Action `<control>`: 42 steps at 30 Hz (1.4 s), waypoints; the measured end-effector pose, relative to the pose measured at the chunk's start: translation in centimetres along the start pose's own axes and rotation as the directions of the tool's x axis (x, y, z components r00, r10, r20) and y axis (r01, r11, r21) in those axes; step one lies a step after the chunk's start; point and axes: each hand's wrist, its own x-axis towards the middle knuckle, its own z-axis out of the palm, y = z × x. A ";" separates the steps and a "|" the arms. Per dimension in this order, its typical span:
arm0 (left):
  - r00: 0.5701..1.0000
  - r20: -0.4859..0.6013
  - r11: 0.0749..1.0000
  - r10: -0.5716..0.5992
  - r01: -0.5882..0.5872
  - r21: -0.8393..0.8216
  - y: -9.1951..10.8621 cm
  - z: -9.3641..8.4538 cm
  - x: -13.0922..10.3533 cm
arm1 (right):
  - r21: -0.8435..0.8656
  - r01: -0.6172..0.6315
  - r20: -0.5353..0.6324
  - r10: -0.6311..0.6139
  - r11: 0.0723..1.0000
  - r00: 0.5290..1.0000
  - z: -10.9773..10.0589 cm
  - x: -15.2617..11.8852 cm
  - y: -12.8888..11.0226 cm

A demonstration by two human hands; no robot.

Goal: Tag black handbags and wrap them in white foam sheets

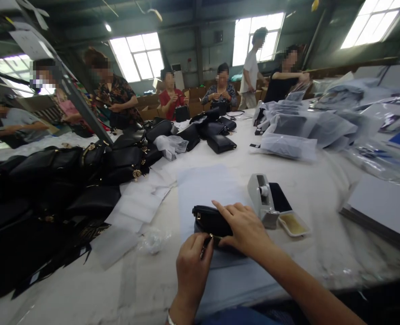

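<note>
A small black handbag (206,217) with gold-coloured zippers lies in front of me on a pale sheet of paper (203,183). My left hand (193,259) is at its near left side, thumb and fingers pinched at the end of the front zipper (212,236); the fingers partly hide what they hold, which looks like the zipper pull. Across the right part of the bag lies my right hand (245,228), gripping it with the fingers over the top and the thumb on the near side.
A tape dispenser (263,198), a dark phone-like slab (279,197) and a small dish with a yellowish pad (293,224) stand to the right. Black bags (67,171) are heaped left, plastic-wrapped ones (287,131) far right, stacked board (385,207) right. Several people work across the table.
</note>
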 end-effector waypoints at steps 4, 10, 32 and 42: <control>0.999 0.030 0.998 -0.034 0.036 -0.051 -0.2 0.3 0.4 | 0.038 0.025 0.041 -0.026 0.999 0.999 0.2 0.2 0.4; 0.999 -0.009 0.996 -0.054 0.053 -0.074 -2.3 -0.7 1.8 | -0.004 0.038 0.089 -0.037 0.999 0.995 0.0 0.8 0.9; 0.981 0.101 0.954 -0.163 0.183 -0.239 -1.2 -1.2 0.4 | 0.042 0.093 0.079 -0.097 0.995 0.992 1.1 1.9 -1.4; 0.988 0.111 0.966 -0.109 0.132 -0.224 -3.2 -0.8 2.5 | 0.013 0.069 0.159 -0.070 0.998 0.985 0.6 3.0 -0.8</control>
